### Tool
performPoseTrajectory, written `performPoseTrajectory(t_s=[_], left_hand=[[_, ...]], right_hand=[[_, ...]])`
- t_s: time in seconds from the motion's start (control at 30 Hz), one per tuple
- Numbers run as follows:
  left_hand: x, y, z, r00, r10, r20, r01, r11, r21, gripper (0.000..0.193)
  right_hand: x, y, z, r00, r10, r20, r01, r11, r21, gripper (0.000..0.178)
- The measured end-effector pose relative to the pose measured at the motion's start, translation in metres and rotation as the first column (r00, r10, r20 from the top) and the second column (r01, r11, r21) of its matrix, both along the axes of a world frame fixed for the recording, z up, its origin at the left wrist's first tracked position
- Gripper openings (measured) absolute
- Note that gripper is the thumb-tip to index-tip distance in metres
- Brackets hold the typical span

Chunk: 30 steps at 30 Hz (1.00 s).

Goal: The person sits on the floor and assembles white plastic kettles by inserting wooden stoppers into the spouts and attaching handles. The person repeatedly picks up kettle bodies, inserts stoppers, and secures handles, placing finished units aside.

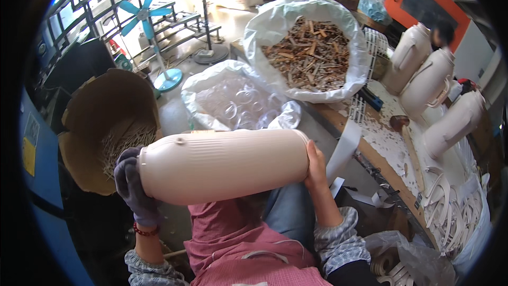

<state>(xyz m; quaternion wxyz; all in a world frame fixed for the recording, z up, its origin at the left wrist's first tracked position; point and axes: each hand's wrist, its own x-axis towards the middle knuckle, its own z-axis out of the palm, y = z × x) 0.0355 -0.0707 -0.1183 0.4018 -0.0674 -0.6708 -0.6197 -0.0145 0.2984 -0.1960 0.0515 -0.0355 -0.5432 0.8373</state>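
A pale beige vacuum flask casing (225, 167) with fine ribs and a small knob lies sideways across the middle, held above my lap. My left hand (136, 185), in a grey-purple glove, is closed round its left end. At the other end my bare right hand (316, 167) grips the rim; part of its fingers is hidden behind the casing. On the bench (383, 151) to the right stand three similar beige flasks, one of them the nearest flask (455, 122), with a mallet (407, 143) lying beside them.
Beyond the casing are a white-lined bag of clear plastic rings (193, 98) and a larger lined container of brown scraps (312, 55). A cardboard box (106, 92) holding thin sticks stands left, near a blue fan (142, 15). White handles (450, 214) are heaped on the bench's near end.
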Motion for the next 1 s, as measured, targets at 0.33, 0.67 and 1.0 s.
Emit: performPoseTrajectory(t_s=[0.33,0.67,1.0], left_hand=[[-0.030,-0.032,-0.065,0.935,-0.351,0.047,0.276,0.806,0.523,0.027],[-0.032,-0.064,-0.116,0.862,-0.488,0.139,0.276,0.681,0.679,0.029],[-0.019,0.004,0.067,0.935,-0.352,-0.050,0.316,0.887,-0.336,0.031]], right_hand=[[-0.005,0.014,0.058,0.880,0.123,-0.459,-0.037,0.981,0.190,0.096],[0.025,-0.001,0.042,0.784,0.263,-0.562,0.199,0.751,0.630,0.084],[0.069,-0.009,-0.121,0.938,0.075,0.338,-0.055,0.996,-0.070,0.041]])
